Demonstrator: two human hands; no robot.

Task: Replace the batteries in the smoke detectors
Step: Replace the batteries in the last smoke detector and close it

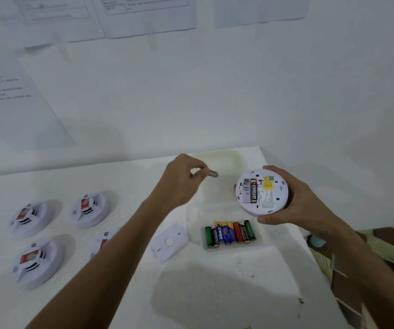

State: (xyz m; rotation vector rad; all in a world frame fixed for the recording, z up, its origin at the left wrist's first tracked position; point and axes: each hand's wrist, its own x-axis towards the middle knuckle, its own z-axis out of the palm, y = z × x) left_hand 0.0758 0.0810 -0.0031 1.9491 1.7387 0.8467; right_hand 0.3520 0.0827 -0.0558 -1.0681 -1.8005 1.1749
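Head view, person at a white desk (215, 293). Nearest, below and between the two hands, a clear tray (229, 244) held a row of loose batteries (230, 232) lying side by side: green at both ends, black, blue-and-yellow and red between. Just left of the tray, under the left forearm, a white cover plate (168, 242) with a round centre lay flat on the desk.

The right hand (293, 200) was closed around the rim of a round white smoke detector (262, 192), thumb at the near edge and fingers at the far edge, holding it above the desk with its back toward the camera. The open bay showed one black battery (253, 191) seated lengthwise with an empty slot to its left; a yellow label sat beside it.

The left hand (183, 181), to the left of the detector and apart from it, pinched a small grey-ended battery (212, 174) between thumb and fingertips above a second, pale clear tray (235, 157).

Well left of the left arm, four more white detectors (28, 218) rested on the desk, one partly hidden by the forearm.
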